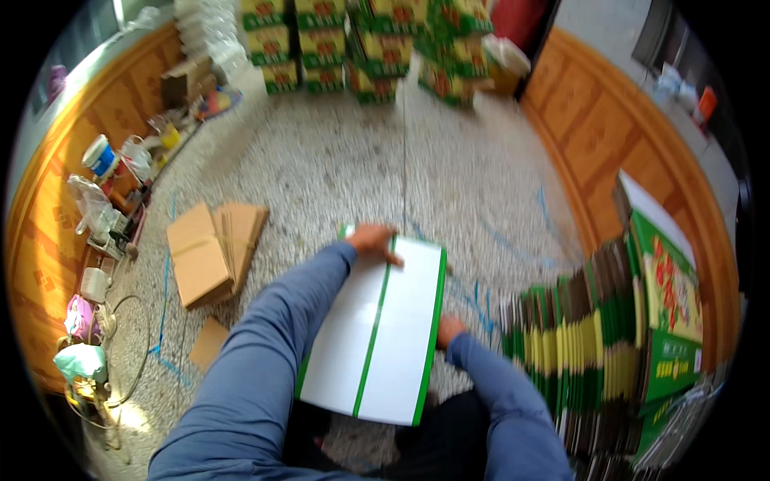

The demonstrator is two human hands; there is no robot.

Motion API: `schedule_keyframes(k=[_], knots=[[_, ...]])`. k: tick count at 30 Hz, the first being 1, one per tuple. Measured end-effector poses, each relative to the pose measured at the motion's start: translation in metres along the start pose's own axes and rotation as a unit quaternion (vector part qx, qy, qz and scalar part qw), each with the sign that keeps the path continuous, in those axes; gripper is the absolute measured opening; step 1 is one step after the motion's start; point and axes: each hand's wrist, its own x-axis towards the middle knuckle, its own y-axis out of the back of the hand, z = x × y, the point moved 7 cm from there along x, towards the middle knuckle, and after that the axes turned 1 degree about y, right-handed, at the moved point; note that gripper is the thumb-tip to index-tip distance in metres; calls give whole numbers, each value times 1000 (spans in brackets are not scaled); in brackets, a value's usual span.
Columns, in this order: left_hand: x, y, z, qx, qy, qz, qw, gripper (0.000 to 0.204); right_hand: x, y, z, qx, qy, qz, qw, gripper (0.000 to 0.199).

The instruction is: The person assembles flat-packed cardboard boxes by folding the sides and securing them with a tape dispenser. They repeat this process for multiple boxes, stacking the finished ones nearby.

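Note:
A white cardboard carton (407,321) with green edges and a green stripe along its middle is tilted in front of me, above my knees. My left hand (374,240) grips its far end, thumb lying on the white face and the other fingers bent at the edge. At the carton's right side is my right hand (451,330), closed against the green edge; its fingertips are hidden behind the carton. Left of the carton, two bundles of flat brown cardboard pieces (200,252) lie on the floor. A loose brown piece (210,341) lies nearer me, partly covered by my left arm.
A long row of folded green and yellow cartons (577,337) stands at my right, with a printed carton (672,297) leaning at its end. Stacked printed boxes (325,48) stand far ahead. Along the left wall are a bucket (100,158), plastic bags and a cable. Blue strapping (481,309) lies on the floor.

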Motion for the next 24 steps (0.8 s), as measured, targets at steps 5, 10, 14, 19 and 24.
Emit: schedule_keyframes(k=[5, 10, 14, 19, 24], knots=[[-37, 31, -14, -50, 63, 13, 997, 85, -90, 131, 5, 77, -122, 200, 969, 28], [-45, 30, -21, -35, 114, 52, 991, 84, -215, 126, -17, 799, -118, 194, 558, 40], [-46, 21, -34, -17, 161, 37, 986, 84, -234, 79, -104, 813, -190, 267, 481, 40], [-95, 44, -58, -44, 217, 73, 972, 83, -188, 40, -93, 762, -201, 347, 508, 47], [-161, 35, -98, -30, 321, 81, 943, 84, -99, 104, -63, 737, -153, 407, 517, 36]])
